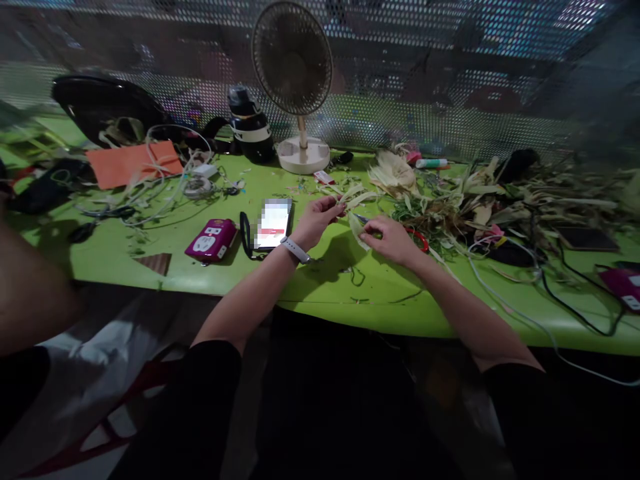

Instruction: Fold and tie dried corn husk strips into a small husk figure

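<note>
Thin, pale green, leaf-like strips (361, 197) spread out sideways, between the front and back edges of the shiny green tabletop (325, 287). A wider, pale green, leaf-shaped piece (356, 228) slants just beside them, closer to the front edge.

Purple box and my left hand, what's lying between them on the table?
In the head view, a lit phone lies between the purple box and your left hand, with a black strap on the phone's side nearest the box.

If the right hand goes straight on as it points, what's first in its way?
Beyond the leaf it holds, the right hand would probably meet the left hand, though depth is unclear.
</note>
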Available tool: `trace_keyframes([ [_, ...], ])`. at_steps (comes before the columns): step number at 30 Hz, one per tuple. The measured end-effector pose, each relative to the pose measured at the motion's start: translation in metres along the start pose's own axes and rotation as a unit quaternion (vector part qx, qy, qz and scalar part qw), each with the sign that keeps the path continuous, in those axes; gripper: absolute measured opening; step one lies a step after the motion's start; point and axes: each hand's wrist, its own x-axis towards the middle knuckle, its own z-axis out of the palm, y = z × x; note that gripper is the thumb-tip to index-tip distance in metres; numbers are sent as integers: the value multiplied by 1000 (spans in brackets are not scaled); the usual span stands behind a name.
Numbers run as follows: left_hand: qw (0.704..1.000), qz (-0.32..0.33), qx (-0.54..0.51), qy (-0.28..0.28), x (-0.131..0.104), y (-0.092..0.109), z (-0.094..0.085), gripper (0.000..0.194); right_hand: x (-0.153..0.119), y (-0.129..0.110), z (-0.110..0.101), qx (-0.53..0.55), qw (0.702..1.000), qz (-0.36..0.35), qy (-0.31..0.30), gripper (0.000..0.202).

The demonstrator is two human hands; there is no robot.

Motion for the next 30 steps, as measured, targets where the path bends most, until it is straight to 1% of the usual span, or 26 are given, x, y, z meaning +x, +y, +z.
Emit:
trace_keyframes([
  [2, 999, 19, 45, -1, 2, -2, -2, 13, -2, -2, -1, -71, 995, -57, 38, 20],
  [3, 997, 30, 73, -11, 3, -3, -2, 10, -3, -4, -2, -100, 989, -86, 62, 22],
  [4, 993, 42, 103, -28, 3, -4, -1, 8, -4, -6, -2, -124, 982, -112, 89, 23],
  [6, 982, 66, 154, -88, 0, -5, 2, 7, -4, -8, -1, -148, 968, -141, 149, 27],
  [7, 974, 79, 171, -125, -2, -5, 4, 9, -4, -8, 0, -148, 963, -141, 176, 29],
  [9, 954, 101, 194, -204, -8, -4, 8, 15, -2, -4, 3, -126, 961, -109, 219, 36],
  [10, 947, 112, 197, -228, -11, -2, 11, 17, -1, -2, 4, -109, 964, -81, 229, 40],
  [12, 934, 127, 206, -262, -16, 2, 14, 17, 0, 3, 7, -74, 972, -14, 224, 47],
  [14, 932, 128, 203, -271, -19, 6, 16, 20, 0, 5, 8, -42, 977, 42, 203, 54],
  [16, 938, 114, 185, -269, -22, 10, 17, 20, -1, 4, 8, -12, 979, 76, 188, 56],
  [20, 951, 66, 129, -274, -26, 14, 18, 3, -1, -2, 7, 47, 976, 102, 189, 53],
  [21, 953, 56, 118, -272, -27, 13, 18, 3, -1, -3, 7, 59, 974, 106, 190, 52],
  [26, 969, 51, 89, -223, -31, 9, 21, 19, -1, -5, 8, 85, 971, 123, 187, 50],
  [30, 965, 58, 100, -234, -31, 7, 25, 32, -1, -8, 6, 80, 970, 132, 185, 48],
])
